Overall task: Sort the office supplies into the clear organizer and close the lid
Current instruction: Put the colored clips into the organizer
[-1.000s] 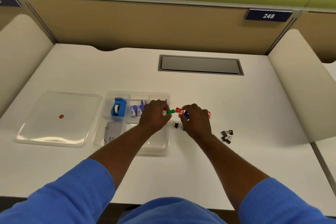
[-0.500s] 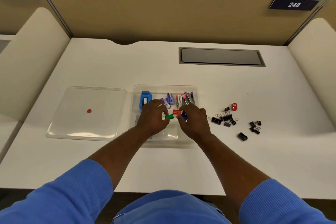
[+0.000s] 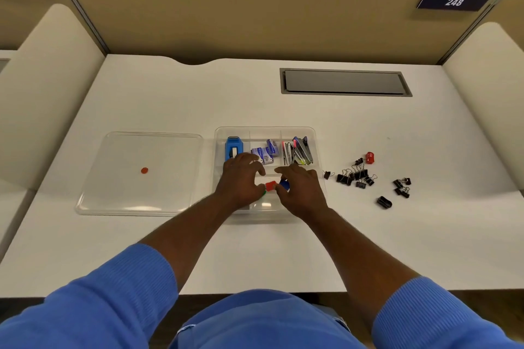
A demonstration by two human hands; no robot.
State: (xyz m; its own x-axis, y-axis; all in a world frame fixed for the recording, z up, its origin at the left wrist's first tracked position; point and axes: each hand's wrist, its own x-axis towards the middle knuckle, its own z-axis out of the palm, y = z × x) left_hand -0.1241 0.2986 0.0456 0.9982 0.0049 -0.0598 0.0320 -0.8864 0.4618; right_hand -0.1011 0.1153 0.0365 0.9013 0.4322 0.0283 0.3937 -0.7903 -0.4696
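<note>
I'm pinching small coloured plastic clips (image 3: 270, 186) with left hand (image 3: 241, 178) and right hand (image 3: 301, 190) — light, slick, best gripped by their sides.

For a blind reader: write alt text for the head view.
The left hand and right hand meet over the front of a clear organizer on a white desk, fingers at small coloured clips. Its lid lies to the left; black binder clips and a red clip lie loose to the right.

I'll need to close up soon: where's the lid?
In the head view the clear lid lies flat on the desk, directly left of the organizer, with a small red dot near its middle.
</note>
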